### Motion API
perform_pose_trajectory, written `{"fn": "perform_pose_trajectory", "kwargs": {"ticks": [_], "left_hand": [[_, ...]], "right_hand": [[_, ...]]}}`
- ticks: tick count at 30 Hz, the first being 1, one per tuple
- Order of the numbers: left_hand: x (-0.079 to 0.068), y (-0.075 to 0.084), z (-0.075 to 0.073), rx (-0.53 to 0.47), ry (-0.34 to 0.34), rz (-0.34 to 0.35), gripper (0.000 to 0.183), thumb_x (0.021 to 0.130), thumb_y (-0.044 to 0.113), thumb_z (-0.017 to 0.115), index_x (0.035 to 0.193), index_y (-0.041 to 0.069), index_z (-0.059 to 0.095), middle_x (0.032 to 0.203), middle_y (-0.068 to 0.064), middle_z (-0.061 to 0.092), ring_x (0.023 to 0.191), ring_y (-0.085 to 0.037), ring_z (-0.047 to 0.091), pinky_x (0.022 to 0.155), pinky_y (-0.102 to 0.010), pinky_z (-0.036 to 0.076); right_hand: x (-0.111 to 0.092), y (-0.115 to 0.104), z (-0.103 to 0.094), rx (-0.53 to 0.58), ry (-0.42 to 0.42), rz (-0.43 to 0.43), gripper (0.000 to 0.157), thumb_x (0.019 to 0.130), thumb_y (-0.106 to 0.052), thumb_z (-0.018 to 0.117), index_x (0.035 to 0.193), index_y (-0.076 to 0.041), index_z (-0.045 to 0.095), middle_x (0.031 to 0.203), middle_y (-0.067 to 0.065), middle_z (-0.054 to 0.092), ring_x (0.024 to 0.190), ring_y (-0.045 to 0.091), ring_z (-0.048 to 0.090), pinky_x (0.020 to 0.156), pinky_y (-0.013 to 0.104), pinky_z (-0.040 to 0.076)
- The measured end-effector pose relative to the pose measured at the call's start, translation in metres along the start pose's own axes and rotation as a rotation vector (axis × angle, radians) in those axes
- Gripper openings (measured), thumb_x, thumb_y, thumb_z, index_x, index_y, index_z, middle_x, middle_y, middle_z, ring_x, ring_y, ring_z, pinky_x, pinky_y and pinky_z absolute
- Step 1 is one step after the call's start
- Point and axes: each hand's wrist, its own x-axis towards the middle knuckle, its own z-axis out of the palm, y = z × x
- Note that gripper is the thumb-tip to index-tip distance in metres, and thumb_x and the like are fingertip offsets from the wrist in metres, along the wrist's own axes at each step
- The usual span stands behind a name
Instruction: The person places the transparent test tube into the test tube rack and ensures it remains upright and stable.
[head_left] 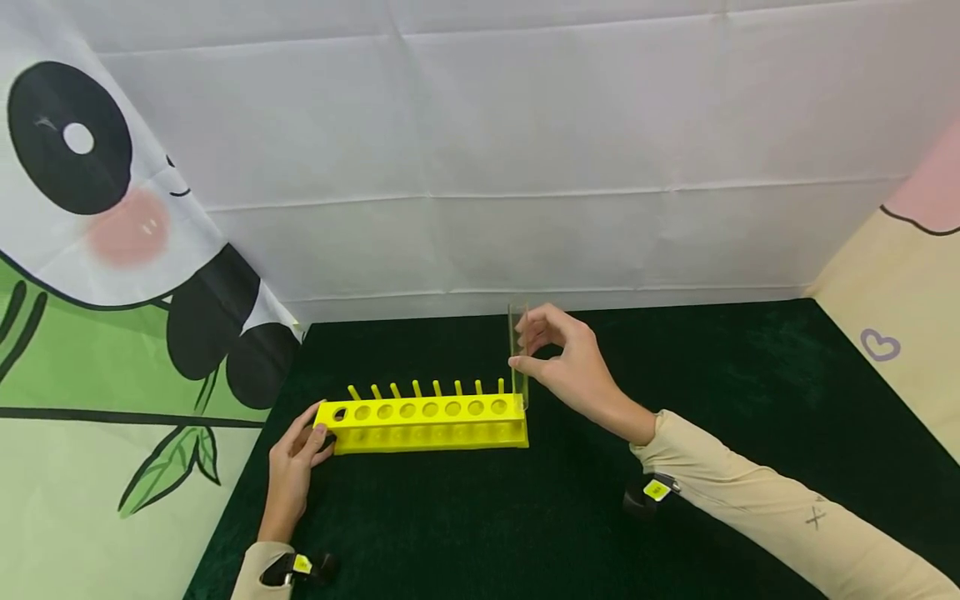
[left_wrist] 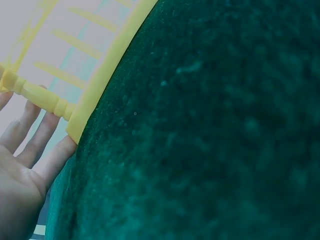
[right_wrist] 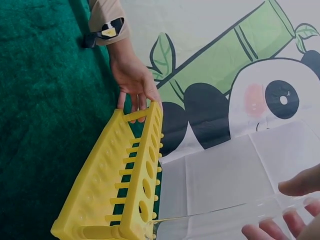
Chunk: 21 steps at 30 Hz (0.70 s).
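A yellow test tube rack (head_left: pixel 431 423) lies across the dark green cloth, with a row of round holes along its top and a row of pegs behind. My left hand (head_left: pixel 288 467) grips the rack's left end, thumb at the front and fingers round the end post (left_wrist: pixel 42 97). At the opposite end, my right hand (head_left: pixel 577 367) holds a clear test tube (head_left: pixel 517 379) upright between thumb and fingers. In the right wrist view, the tube (right_wrist: pixel 200 216) reaches down to the rack's near end, its lower tip close beside the last peg.
Dark green cloth (head_left: pixel 712 500) covers the table. A white sheet (head_left: pixel 540 125) hangs behind it. Printed panels with a panda (head_left: pixel 112 250) on the left and a pink and cream pattern (head_left: pixel 915 292) on the right flank the table.
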Motion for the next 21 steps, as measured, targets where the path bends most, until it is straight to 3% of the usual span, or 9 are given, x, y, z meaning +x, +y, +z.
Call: {"fn": "perform_pose_trajectory", "kwargs": {"ticks": [6,10,14,21], "left_hand": [[-0.001,0.001,0.001,-0.013,-0.005,0.010,0.052,0.098,0.038,0.048,0.143,0.013,0.042,0.122,-0.001,0.051,0.103,-0.007,0.056,0.080,-0.022,0.052],[-0.001,0.002,0.002,-0.012,-0.007,0.011,0.051,0.098,0.037,0.048,0.143,0.014,0.042,0.118,0.004,0.053,0.103,-0.009,0.057,0.080,-0.023,0.052],[-0.001,0.001,0.002,-0.007,-0.006,0.014,0.050,0.098,0.037,0.049,0.143,0.015,0.043,0.117,0.003,0.054,0.104,-0.011,0.057,0.080,-0.023,0.053],[-0.002,-0.001,0.002,-0.025,0.000,0.010,0.050,0.098,0.038,0.049,0.142,0.015,0.044,0.123,-0.002,0.052,0.107,-0.012,0.056,0.081,-0.022,0.052]], "right_hand": [[-0.005,-0.028,-0.002,-0.008,-0.008,0.012,0.028,0.078,0.007,0.071,0.102,0.005,0.055,0.096,0.021,0.057,0.087,0.037,0.057,0.083,0.040,0.048],[-0.006,-0.032,-0.001,-0.010,-0.007,0.008,0.027,0.078,0.008,0.070,0.101,0.004,0.056,0.095,0.021,0.057,0.086,0.037,0.057,0.082,0.040,0.048],[-0.005,-0.028,0.001,0.003,-0.001,0.003,0.028,0.078,0.007,0.071,0.101,0.004,0.056,0.095,0.021,0.057,0.085,0.036,0.058,0.082,0.041,0.048],[0.000,0.002,0.006,0.000,0.002,-0.015,0.032,0.078,-0.001,0.075,0.104,-0.003,0.057,0.096,0.011,0.059,0.084,0.024,0.058,0.082,0.038,0.048]]}}
